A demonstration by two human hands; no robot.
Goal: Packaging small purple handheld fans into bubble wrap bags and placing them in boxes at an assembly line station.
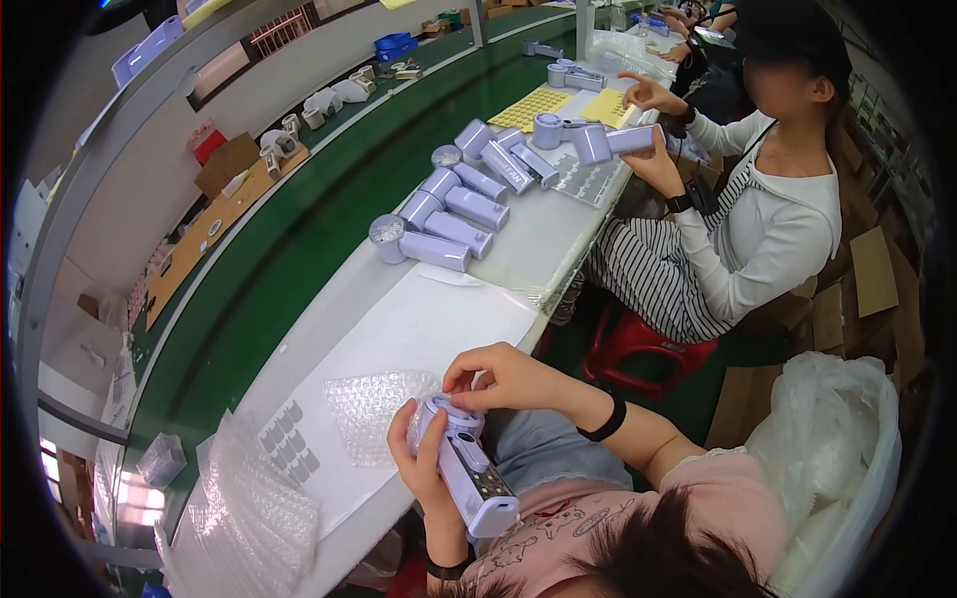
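Note:
My left hand (431, 478) is wrapped around a lavender handheld fan (478, 486), which is tilted over the near table edge. Its round head points away from me, and its body has an open slot showing dark and metallic parts inside. At the round head, the fingers of my right hand (510, 377) are bent and pinched against the rim; anything small between them is hidden. Just beyond the fan lies a bubble-wrap pouch (364, 424) on white paper (444, 309). Left of it is a sheet of grey stickers (289, 444).
Several lavender fans (435, 251) lie in a row on the table. A co-worker (768, 199) at the right holds another fan (634, 140). Bubble-wrap bags (249, 528) are piled at the left. A green conveyor belt (309, 269) runs behind; a plastic sack (827, 448) stands right.

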